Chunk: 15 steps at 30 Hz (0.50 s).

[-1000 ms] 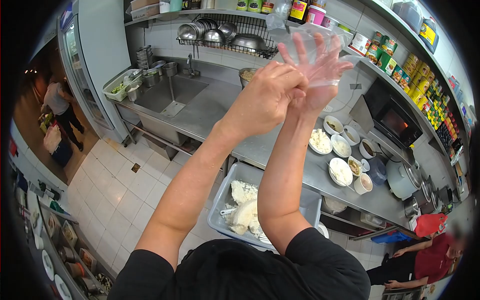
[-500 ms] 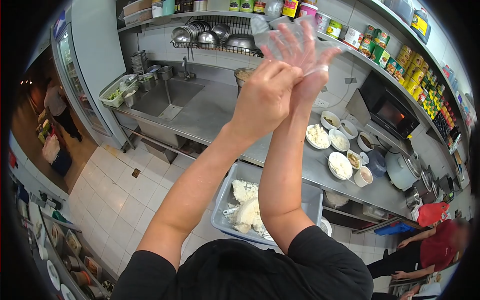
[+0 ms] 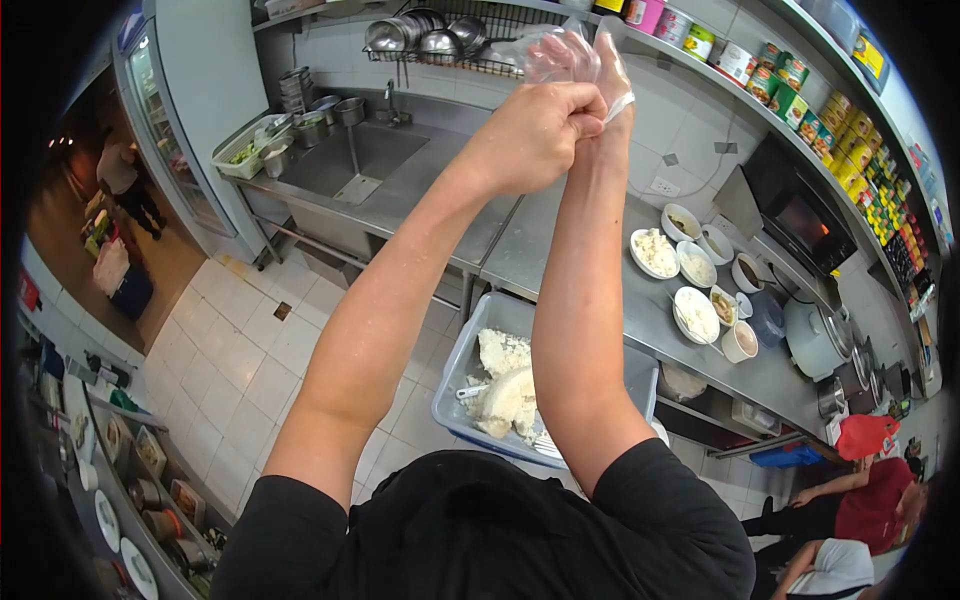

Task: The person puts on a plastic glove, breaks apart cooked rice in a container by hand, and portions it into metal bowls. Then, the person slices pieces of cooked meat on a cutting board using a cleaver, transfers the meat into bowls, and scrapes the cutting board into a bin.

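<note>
In front of me, both arms are raised. My left hand (image 3: 538, 135) is closed in a pinch on the cuff of a clear plastic glove (image 3: 621, 104) at my right wrist. Inside that thin glove is my right hand (image 3: 575, 62), fingers apart from the thumb and loosely bent, holding nothing. Below my forearms stands a grey-blue plastic tub (image 3: 446, 392), partly hidden by my right arm. It contains clumps of a white crumbly food that looks like cooked rice (image 3: 508, 398). A white utensil handle (image 3: 471, 391) sticks out of the clumps.
A steel counter (image 3: 520, 245) with a sink (image 3: 375, 160) runs ahead. Bowls of food (image 3: 695, 312) stand at its right, near a microwave (image 3: 790, 215) and a cooker (image 3: 818, 335). Cans (image 3: 735, 62) line the shelf above. Two people (image 3: 865, 505) are at the lower right, another (image 3: 122, 175) beyond the doorway.
My right hand's spread fingers have bent and drawn together in the glove. My left hand still pinches the cuff. The view has shifted slightly, and a second person shows more at lower right.
</note>
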### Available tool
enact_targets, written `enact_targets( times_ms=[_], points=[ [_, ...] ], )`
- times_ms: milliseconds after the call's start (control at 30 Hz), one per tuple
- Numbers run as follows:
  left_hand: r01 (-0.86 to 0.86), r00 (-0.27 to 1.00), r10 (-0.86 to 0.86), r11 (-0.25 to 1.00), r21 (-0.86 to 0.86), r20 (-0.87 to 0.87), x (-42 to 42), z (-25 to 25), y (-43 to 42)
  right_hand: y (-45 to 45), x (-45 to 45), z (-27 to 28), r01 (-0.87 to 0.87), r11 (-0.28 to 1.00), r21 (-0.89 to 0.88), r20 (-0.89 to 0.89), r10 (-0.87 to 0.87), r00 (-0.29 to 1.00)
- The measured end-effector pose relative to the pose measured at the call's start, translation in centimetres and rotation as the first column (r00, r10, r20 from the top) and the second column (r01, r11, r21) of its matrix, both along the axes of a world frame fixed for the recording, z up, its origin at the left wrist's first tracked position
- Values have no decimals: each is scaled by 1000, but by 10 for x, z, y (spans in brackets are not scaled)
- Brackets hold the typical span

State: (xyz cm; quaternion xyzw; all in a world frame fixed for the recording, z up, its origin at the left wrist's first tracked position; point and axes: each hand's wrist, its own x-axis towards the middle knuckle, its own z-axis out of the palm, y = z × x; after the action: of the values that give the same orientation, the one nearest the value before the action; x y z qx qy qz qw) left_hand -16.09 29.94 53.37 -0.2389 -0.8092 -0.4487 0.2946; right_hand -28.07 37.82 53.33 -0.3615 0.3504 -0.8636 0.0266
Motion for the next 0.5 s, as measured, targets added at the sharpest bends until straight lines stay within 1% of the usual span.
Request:
enact_targets(
  times_ms=[33,67,100,167,200,233,267,300,367,400,433,467,500],
  points=[
    [-42,999,42,999,-11,6,1,-2,-4,-8,-2,1,120,992,27,15,-120,993],
    [-84,996,84,996,-24,11,1,-3,-9,-14,-9,0,88,996,33,73,-90,993],
    [-100,995,100,995,-24,10,1,-7,-13,-19,-9,-2,72,997,33,72,-75,995],
    [-153,980,151,988,-6,-128,-3,-18,-24,-33,-10,-4,39,999,3,170,-39,985],
    [-175,976,173,984,-5,-130,-3,-21,-29,-40,-16,-3,2,999,34,187,-9,982],
    [-213,963,209,977,-1,-170,-1,-24,-34,-49,-25,-8,-21,999,34,188,14,982],
    [-248,947,244,969,3,-208,2,-28,-40,-59,-34,-14,-87,996,9,96,86,992],
    [-269,942,264,963,3,-208,5,-30,-46,-69,-28,-13,-155,988,-12,0,155,988],
    [-303,932,297,953,0,-208,11,-34,-58,-88,-17,-15,-148,989,-14,-18,148,989],
    [-320,927,313,947,-2,-208,14,-35,-64,-93,-4,-15,-179,982,55,6,179,984],
    [-318,934,321,947,43,-155,18,-36,-71,-99,5,-17,-213,969,123,30,211,977],
    [-320,939,329,943,90,-102,23,-38,-78,-107,16,-19,-198,971,133,66,191,979],
    [-342,931,350,936,89,-100,29,-41,-83,-117,18,-20,-221,966,131,67,213,975]
  ],
)
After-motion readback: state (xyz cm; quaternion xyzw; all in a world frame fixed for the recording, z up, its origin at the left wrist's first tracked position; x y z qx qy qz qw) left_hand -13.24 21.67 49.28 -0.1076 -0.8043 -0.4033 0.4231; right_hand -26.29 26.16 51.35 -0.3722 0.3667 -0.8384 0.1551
